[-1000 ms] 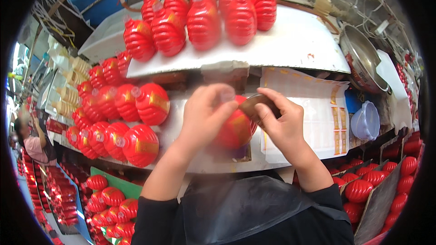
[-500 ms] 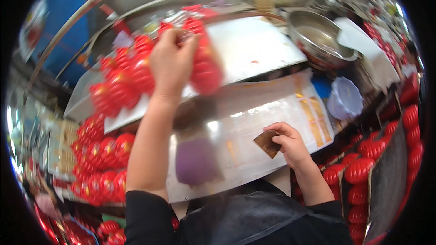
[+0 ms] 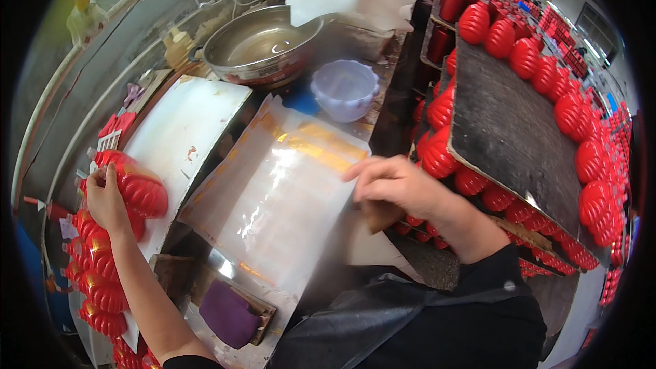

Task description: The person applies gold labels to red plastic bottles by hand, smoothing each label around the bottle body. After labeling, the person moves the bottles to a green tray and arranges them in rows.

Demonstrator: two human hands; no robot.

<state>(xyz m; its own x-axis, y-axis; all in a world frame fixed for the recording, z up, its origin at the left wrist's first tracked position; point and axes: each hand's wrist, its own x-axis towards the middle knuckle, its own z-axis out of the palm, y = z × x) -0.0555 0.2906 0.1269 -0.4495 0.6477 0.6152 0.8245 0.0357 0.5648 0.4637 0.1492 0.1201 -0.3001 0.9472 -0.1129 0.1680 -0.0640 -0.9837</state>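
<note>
At the left, my left hand (image 3: 106,201) is closed at the neck end of a red ribbed bottle (image 3: 140,188) lying on its side. This bottle sits by the row of similar red bottles (image 3: 102,292) along the white board. My right hand (image 3: 403,184) is bent over the right edge of a plastic-covered sheet (image 3: 287,212). A small brown flat scraper (image 3: 379,215), partly hidden and blurred, is held under its fingers. A purple pad (image 3: 229,313) rests on a wooden block at the sheet's near left corner.
A white board (image 3: 188,119) runs along the left. Beyond the sheet are a pale lilac plastic basin (image 3: 345,92) and a large metal bowl (image 3: 263,48) of liquid. Black boards (image 3: 512,123) edged with red bottles stand stacked at the right. White paper (image 3: 352,0) lies at the back.
The view has swung right. My left hand, which held a blurred red bottle above the white board, is now lower beside the bottle row. My right hand has turned palm down, still with the scraper.
</note>
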